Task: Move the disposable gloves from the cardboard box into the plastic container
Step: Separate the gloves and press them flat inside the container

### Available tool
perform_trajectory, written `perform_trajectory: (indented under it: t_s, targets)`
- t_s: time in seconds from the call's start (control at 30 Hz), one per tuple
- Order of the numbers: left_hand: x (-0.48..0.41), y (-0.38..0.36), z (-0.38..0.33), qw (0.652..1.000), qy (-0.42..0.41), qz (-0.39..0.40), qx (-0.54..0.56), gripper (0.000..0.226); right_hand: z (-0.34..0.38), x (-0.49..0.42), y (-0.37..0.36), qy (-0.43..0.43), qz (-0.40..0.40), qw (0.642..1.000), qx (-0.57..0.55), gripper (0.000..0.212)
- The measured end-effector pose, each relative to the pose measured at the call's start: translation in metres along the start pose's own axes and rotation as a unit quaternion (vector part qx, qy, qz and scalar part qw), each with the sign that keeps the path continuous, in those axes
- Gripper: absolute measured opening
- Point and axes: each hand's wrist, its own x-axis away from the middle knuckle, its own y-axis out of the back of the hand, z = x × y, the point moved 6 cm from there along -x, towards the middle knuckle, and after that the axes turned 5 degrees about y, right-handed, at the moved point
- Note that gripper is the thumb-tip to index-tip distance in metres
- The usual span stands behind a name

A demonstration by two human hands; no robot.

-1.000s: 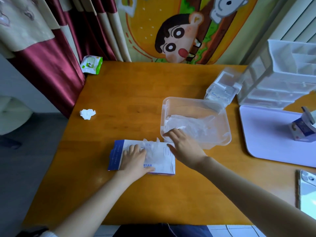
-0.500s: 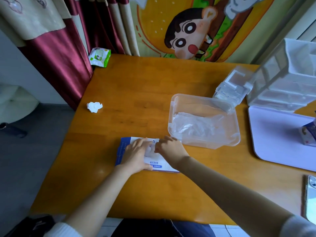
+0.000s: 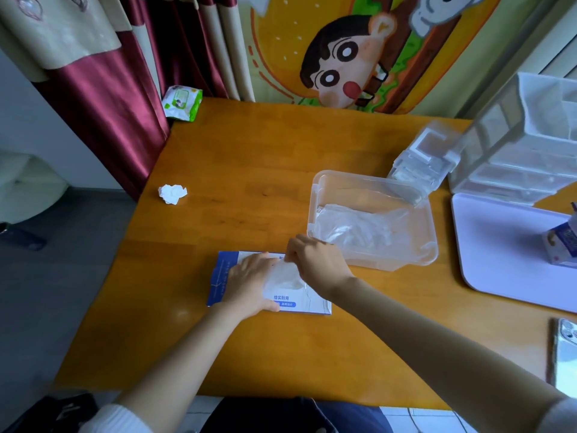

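Note:
A flat blue and white cardboard box (image 3: 220,284) lies on the wooden table near its front edge. My left hand (image 3: 249,284) rests flat on the box, fingers spread, pressing it down. My right hand (image 3: 315,264) is over the box's right half, fingers pinched on a thin clear glove (image 3: 285,276) that rises out of the box. Just to the right and behind stands the clear plastic container (image 3: 427,254), open, with several crumpled clear gloves (image 3: 359,228) lying in it.
A crumpled white tissue (image 3: 172,193) lies at the table's left. A wet-wipe pack (image 3: 182,102) sits at the back left corner. Clear plastic drawers (image 3: 527,157), a clear lid (image 3: 421,160), a white tray (image 3: 499,245) with a small carton (image 3: 562,245), and a phone (image 3: 565,357) fill the right.
My right hand came back from the container's rim to the box and pinched a glove, which now lifts out. My left hand stayed flat on the box.

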Motion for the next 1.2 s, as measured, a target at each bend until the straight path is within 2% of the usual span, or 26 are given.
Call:
perform_trajectory:
  t_s: [0.1, 0.13, 0.17, 0.23, 0.3, 0.33, 0.4, 0.43, 0.57, 0.6, 0.63, 0.73, 0.97, 1.2]
  targets:
    - [0.0, -0.001, 0.0, 1.0, 0.005, 0.01, 0.009, 0.094, -0.011, 0.005, 0.002, -0.062, -0.011, 0.998, 0.032, 0.01]
    - [-0.001, -0.001, 0.001, 1.0, 0.009, 0.012, 0.015, 0.094, -0.009, 0.007, 0.005, -0.053, -0.041, 0.995, 0.071, 0.013]
    - [-0.001, -0.002, 0.001, 1.0, 0.013, 0.013, 0.02, 0.094, -0.003, 0.008, 0.008, -0.024, -0.08, 0.991, 0.107, 0.019]
    - [-0.003, -0.003, 0.003, 0.999, 0.021, 0.012, 0.03, 0.096, 0.017, 0.013, 0.008, 0.088, -0.143, 0.977, 0.133, 0.025]
    - [-0.004, -0.004, 0.003, 0.999, 0.024, 0.004, 0.039, 0.096, 0.035, 0.021, -0.004, 0.174, -0.105, 0.97, 0.137, 0.028]
    - [-0.004, -0.003, 0.003, 0.999, 0.025, 0.002, 0.04, 0.096, 0.036, 0.023, -0.012, 0.178, -0.071, 0.972, 0.14, 0.04]
    - [-0.003, -0.002, 0.002, 0.999, 0.027, 0.002, 0.039, 0.095, 0.026, 0.019, -0.026, 0.12, 0.006, 0.98, 0.16, 0.06]
    - [-0.003, -0.002, 0.001, 0.999, 0.027, 0.005, 0.038, 0.095, 0.021, 0.015, -0.03, 0.091, 0.033, 0.983, 0.159, 0.059]
    - [-0.002, -0.002, 0.003, 0.999, 0.023, 0.011, 0.03, 0.094, 0.019, 0.005, -0.009, 0.029, 0.018, 0.993, 0.116, 0.012]
    - [-0.003, -0.002, 0.003, 0.999, 0.023, 0.012, 0.029, 0.094, 0.017, 0.004, -0.005, 0.013, 0.014, 0.996, 0.084, 0.008]
    - [-0.003, -0.003, 0.003, 0.999, 0.023, 0.012, 0.028, 0.094, 0.013, 0.005, -0.002, -0.013, 0.013, 0.998, 0.057, 0.017]
    - [-0.004, -0.004, 0.003, 1.0, 0.02, 0.01, 0.014, 0.099, 0.001, 0.004, 0.015, -0.057, -0.036, 0.997, -0.022, 0.022]
    - [-0.003, -0.002, 0.002, 1.0, 0.021, 0.008, -0.007, 0.101, -0.014, 0.007, 0.06, -0.085, -0.126, 0.985, -0.087, 0.019]
    - [-0.005, -0.005, 0.002, 1.0, 0.015, 0.016, -0.015, 0.099, -0.029, 0.008, 0.129, -0.091, -0.28, 0.953, -0.077, 0.011]
